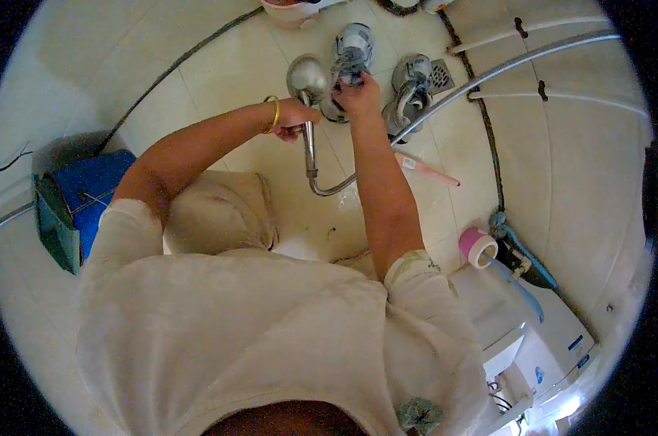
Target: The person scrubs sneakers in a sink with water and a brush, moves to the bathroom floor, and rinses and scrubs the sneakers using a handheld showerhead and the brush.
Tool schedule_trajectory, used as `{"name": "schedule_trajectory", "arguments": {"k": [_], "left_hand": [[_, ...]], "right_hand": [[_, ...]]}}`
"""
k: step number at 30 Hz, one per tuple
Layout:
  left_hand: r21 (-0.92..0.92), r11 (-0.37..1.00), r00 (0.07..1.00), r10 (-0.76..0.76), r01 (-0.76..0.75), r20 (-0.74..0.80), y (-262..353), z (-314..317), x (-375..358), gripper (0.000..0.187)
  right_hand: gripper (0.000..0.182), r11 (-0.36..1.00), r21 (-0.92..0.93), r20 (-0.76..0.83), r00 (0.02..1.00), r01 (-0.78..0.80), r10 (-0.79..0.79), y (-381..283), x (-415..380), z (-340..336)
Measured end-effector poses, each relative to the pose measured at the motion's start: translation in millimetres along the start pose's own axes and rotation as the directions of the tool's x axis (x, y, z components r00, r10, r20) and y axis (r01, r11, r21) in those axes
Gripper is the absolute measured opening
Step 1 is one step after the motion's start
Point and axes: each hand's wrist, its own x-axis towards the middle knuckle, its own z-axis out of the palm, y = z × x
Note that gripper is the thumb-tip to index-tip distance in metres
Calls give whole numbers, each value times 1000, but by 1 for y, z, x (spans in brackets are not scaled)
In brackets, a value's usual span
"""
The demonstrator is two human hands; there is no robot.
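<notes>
My left hand (pixel 298 118), with a gold bangle at the wrist, is closed around the metal handle of a shower head (pixel 307 76). The round head faces the floor, left of a grey and white sneaker (pixel 353 45). My right hand (pixel 359 96) grips this sneaker near its dark middle; the fingers partly hide it. A second grey sneaker (pixel 410 94) lies to the right. From the handle's lower end a silver hose (pixel 503 67) curves under my right forearm and off to the upper right.
A floor drain (pixel 441 75) sits beside the second sneaker. Nearby lies a pink stick-like object (pixel 432 171). A pink and white cup-like container (pixel 477 247) and a white appliance (pixel 547 341) stand at right. There is a blue and green container (pixel 89 192) at left, and a pink basin (pixel 291 14) at the top.
</notes>
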Motion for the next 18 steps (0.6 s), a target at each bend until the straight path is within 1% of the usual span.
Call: {"name": "schedule_trajectory", "arguments": {"k": [2,4,5,6,7,9,11,12,13,15,16,17,18], "left_hand": [[-6,1000,1000,19,-19,10,0,4,-1,28],[-27,999,999,47,-47,15,6,10,-8,27],[-36,999,999,18,-17,31,4,11,-1,27],[-22,1000,998,5,-4,57,5,15,4,27],[-8,1000,996,-9,10,84,5,19,8,26],[-10,999,992,-42,43,115,-2,21,24,25],[-16,998,990,-51,54,128,0,18,24,26],[-19,998,990,-55,58,133,2,17,25,26],[-35,998,993,-53,57,105,2,18,28,26],[-63,997,998,-49,52,48,2,14,36,27],[-55,998,999,-27,29,38,1,15,35,27],[-45,999,1000,-5,6,24,1,18,32,26],[-35,999,1000,14,-14,12,0,21,30,26]], "right_hand": [[28,993,-119,33,999,-8,12,3,-6,-10],[28,952,-297,102,994,76,-47,-8,-40,4],[28,917,-379,140,988,121,-72,-18,-64,13],[30,816,-534,209,969,223,-129,-31,-86,15],[33,679,-661,284,944,321,-169,-47,-110,15],[31,530,-776,324,937,341,-128,-81,-161,14],[28,346,-904,276,961,252,21,-128,-198,-3],[27,302,-932,201,979,199,-25,-150,-211,-18],[27,257,-956,128,989,143,-73,-170,-221,-33],[28,274,-961,-42,962,35,-271,-201,-209,-83],[32,159,-985,-131,907,-72,-399,-215,-189,-122],[37,60,-980,-194,827,-191,-528,-232,-159,-176],[49,-686,-704,277,819,-183,-503,-260,-118,-258]]}}
